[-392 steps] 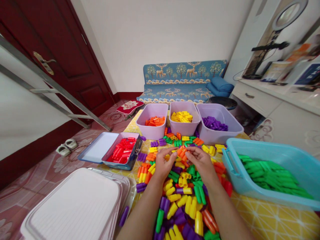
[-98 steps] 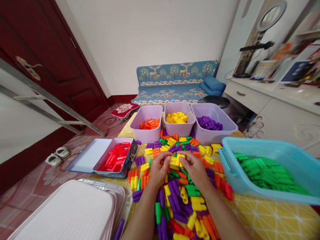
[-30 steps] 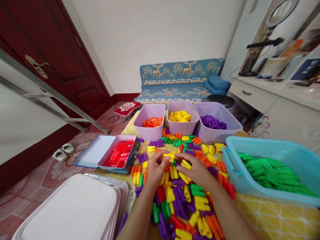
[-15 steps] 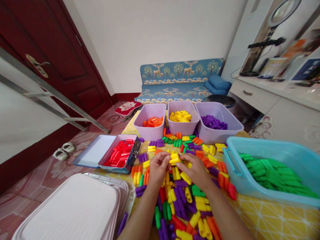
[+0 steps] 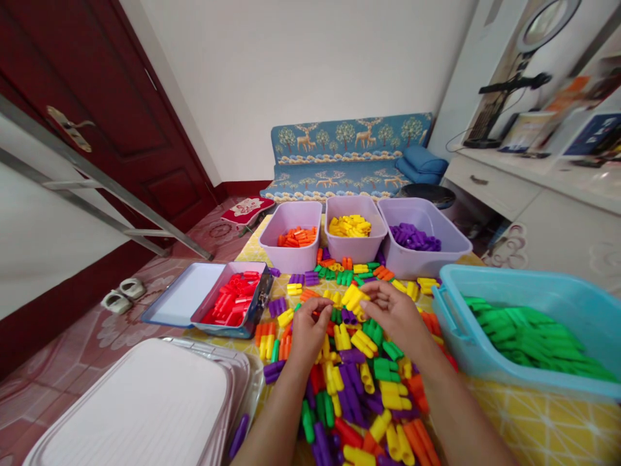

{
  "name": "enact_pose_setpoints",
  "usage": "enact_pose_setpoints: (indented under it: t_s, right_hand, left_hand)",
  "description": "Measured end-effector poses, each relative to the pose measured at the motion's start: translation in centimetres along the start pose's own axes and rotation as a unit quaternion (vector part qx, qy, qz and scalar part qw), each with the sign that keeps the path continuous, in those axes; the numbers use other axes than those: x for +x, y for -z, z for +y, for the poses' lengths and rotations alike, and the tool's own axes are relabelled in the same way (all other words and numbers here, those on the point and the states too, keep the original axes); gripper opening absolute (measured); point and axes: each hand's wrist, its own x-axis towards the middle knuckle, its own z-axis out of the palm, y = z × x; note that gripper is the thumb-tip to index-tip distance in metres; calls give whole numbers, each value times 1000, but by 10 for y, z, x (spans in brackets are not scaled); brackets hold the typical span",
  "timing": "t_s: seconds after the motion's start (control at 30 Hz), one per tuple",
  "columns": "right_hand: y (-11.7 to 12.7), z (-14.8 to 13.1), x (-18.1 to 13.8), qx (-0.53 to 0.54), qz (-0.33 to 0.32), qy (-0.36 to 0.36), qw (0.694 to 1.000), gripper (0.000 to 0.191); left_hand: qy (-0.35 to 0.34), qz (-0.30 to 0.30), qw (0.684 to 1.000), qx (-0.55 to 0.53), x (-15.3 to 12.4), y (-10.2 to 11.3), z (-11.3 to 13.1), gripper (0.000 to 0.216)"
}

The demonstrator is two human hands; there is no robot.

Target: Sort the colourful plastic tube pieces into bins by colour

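Note:
Over the pile of loose plastic tube pieces, my right hand (image 5: 394, 316) is closed around a few yellow tube pieces (image 5: 353, 296), pinching them with thumb and fingertips. To their left, my left hand (image 5: 310, 325) is curled with thumb and forefinger slightly apart, and nothing shows between them. Purple, green, orange, red and yellow pieces lie mixed beneath both hands, among them a purple piece (image 5: 352, 356) and a green piece (image 5: 385, 369). Most look like short tubes joined side by side.
Behind the pile stand lilac bins of orange (image 5: 291, 257), yellow (image 5: 356, 248) and purple pieces (image 5: 412, 264). A blue tub (image 5: 509, 369) of green pieces is on the right. At left are an open case (image 5: 264, 294) of red pieces and stacked white lids (image 5: 136, 401).
My hands have moved apart. The yellow pieces, earlier between both hands, have shifted right in my right hand, and my left hand has let go.

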Motion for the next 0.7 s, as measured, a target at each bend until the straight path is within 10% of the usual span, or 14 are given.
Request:
enact_pose_setpoints:
  t_s: [0.1,0.33,0.47,0.7]
  right_hand:
    - [12,-14,23,-53,-32,-19,998,17]
    - [17,-43,62,56,120,144,981,49]
    - [22,-32,33,-157,6,58,986,34]
    - [38,-10,-9,-451,-195,-31,871,77]
  left_hand:
    - [-3,-5,1000,17,0,0,-2,17]
    - [-11,-4,999,36,1,2,-5,17]
    - [-12,-10,999,46,1,2,-3,21]
    - [-70,-82,988,109,-3,4,12,34]
